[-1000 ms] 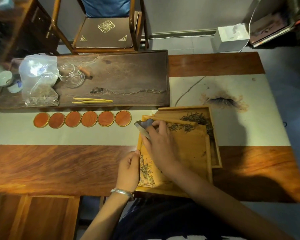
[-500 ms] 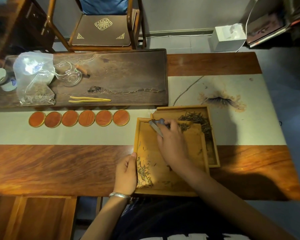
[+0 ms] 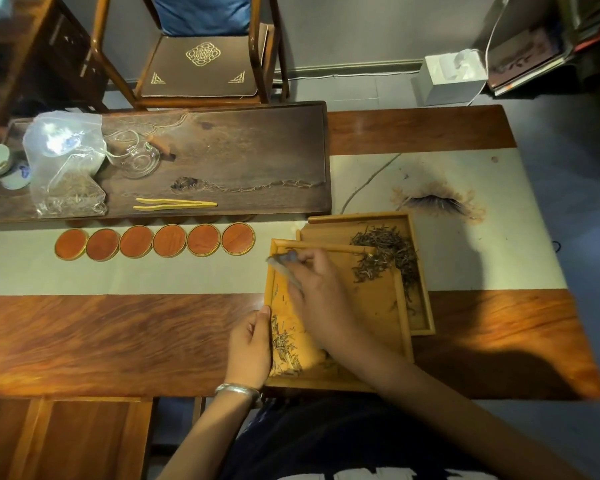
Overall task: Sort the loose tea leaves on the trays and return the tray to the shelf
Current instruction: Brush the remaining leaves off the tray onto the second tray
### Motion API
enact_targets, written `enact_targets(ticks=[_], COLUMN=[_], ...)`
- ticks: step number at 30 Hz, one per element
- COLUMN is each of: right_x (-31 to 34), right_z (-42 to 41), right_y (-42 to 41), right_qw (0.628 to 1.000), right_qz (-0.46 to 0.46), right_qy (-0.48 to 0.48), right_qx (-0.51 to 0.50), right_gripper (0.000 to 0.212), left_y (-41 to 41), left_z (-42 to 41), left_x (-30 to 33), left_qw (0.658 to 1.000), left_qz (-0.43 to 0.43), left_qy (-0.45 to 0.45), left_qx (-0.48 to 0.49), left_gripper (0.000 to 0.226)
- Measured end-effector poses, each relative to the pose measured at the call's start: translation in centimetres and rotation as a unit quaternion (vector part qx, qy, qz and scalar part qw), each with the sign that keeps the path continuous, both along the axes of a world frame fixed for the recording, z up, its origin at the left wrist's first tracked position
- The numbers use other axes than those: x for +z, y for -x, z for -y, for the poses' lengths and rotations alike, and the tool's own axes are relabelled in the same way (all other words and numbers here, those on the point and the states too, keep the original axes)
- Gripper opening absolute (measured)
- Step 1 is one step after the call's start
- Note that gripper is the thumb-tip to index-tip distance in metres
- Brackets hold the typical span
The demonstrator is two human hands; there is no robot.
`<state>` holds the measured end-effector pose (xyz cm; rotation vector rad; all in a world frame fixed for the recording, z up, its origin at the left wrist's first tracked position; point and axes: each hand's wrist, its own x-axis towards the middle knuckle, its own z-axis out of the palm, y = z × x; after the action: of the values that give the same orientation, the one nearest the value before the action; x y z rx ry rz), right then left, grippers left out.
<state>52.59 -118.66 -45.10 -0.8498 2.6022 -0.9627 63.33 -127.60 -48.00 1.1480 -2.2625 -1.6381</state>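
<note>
— Where are the trays?

— Two bamboo trays sit on the tabletop [image 3: 118,341] near its front edge. The near tray [image 3: 378,306] overlaps the far tray [image 3: 420,271], its right far corner lying over it.

— And the leaves?

— A dark heap of tea leaves [image 3: 385,251] lies in the far tray and spills onto the near one's corner. A paler heap of tea leaves [image 3: 284,348] lies along the near tray's left side.

— What is the right hand doing?

— The right hand [image 3: 321,299] reaches across from the lower right, forearm slanting over the near tray. Its fingers are curled round a small grey tool [image 3: 284,268], blurred, whose tip is at the tray's far left corner.

— The left hand?

— The left hand [image 3: 252,344], a silver bangle [image 3: 238,389] on its wrist, rests against the near tray's left rim, fingers curled on the edge, thumb tip touching the rim.
</note>
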Motion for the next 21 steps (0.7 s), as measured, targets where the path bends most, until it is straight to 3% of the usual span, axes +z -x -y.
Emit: enact_targets(ticks=[3, 13, 21], right_x=[-0.5, -1.4, -2.3], right_z=[2.2, 2.3, -3.2], right_y=[-0.1, 0.9, 3.1], right_qw=[0.998, 0.996, 0.989], right_qz=[-0.014, -0.066, 0.015], right_qy=[-0.029, -0.064, -0.099], right_qx=[0.045, -0.006, -0.104], right_gripper=[0.044, 0.034, 0.038], left_y=[0.1, -0.7, -1.4], left_z=[-0.4, -1.5, -0.8], left_x=[0.0, 0.0, 0.1], left_qw=[1.0, 0.999, 0.998], left_qz=[-0.001, -0.031, -0.021], left_qy=[0.014, 0.003, -0.007], left_qx=[0.004, 0.042, 0.061], left_gripper=[0.048, 0.048, 0.047])
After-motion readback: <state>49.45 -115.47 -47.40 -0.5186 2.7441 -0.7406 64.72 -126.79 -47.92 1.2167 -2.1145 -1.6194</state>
